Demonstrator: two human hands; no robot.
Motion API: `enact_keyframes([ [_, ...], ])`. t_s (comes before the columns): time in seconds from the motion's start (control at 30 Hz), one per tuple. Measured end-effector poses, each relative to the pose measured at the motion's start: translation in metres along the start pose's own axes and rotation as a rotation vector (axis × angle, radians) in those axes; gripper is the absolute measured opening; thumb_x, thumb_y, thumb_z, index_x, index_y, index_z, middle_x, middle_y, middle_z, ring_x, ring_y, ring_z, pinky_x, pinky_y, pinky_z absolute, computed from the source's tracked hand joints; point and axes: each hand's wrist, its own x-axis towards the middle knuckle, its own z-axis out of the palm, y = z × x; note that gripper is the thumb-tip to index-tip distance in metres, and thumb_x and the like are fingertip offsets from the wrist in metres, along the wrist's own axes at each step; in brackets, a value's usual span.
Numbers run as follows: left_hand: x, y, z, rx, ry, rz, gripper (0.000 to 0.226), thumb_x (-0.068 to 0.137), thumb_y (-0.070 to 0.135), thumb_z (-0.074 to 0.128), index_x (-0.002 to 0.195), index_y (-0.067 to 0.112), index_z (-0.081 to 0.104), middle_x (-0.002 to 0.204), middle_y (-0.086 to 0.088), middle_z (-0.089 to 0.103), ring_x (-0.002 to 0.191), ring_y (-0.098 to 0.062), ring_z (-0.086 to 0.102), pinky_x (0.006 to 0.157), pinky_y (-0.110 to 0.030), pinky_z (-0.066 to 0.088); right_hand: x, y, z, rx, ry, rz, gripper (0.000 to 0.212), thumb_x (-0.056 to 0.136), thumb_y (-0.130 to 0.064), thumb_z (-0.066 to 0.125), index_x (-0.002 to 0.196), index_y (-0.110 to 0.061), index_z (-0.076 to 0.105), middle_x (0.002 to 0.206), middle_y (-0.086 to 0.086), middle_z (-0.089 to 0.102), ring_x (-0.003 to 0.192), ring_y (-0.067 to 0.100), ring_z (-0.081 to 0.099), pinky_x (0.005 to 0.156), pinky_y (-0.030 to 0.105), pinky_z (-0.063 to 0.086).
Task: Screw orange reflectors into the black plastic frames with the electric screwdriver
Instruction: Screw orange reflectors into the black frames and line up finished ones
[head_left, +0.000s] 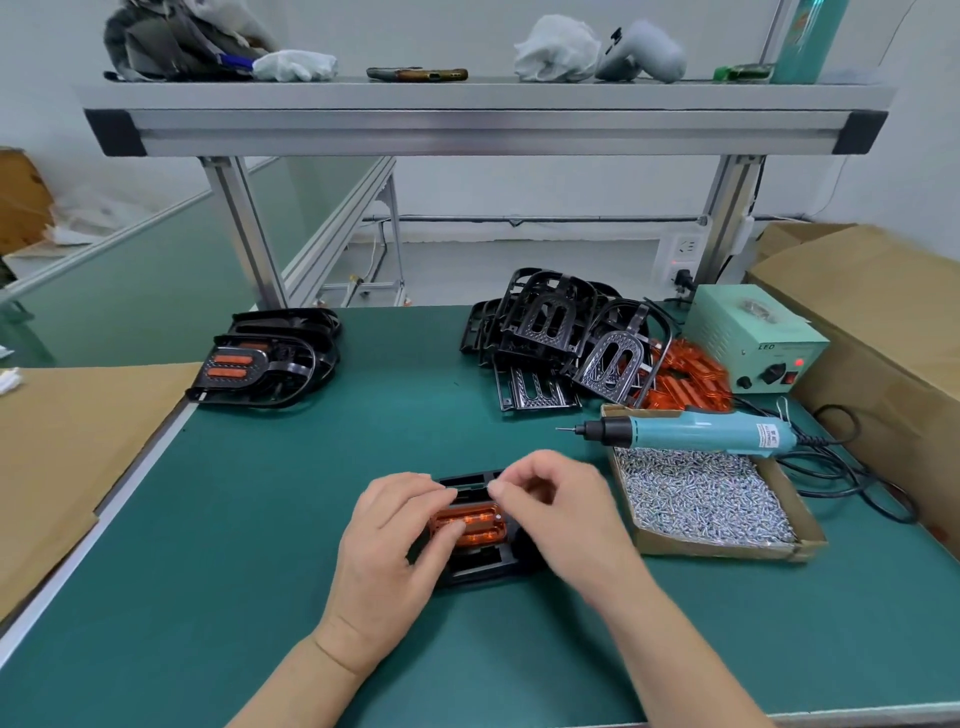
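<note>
On the bench, the left grip curls its fingers on the reflector seated in a frame, the right grip pinched just above, contents too small to tell, the screwdriver lying apart across the screw box.

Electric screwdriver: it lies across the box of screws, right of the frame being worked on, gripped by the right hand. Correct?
Not gripped. The head view shows the electric screwdriver lying across the box of screws, right of the black frame, with no hand on it; the right hand is at that frame, where the left hand holds the orange reflector.
</note>
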Motion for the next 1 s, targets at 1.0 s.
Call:
enact_keyframes([
  [1.0, 0.004, 0.007, -0.004, -0.053, -0.023, -0.079, 0.010, 0.088, 0.018, 0.061, 0.079, 0.014, 0.063, 0.086, 0.013, 0.059, 0.089, -0.010, 0.058, 0.083, -0.020, 0.045, 0.015, 0.012, -0.047, 0.911, 0.627, 0.393, 0.014, 0.101, -0.003, 0.051, 0.113, 0.001, 0.056, 0.097, 0.008, 0.059, 0.093, 0.015, 0.062, 0.094, 0.033, 0.053],
])
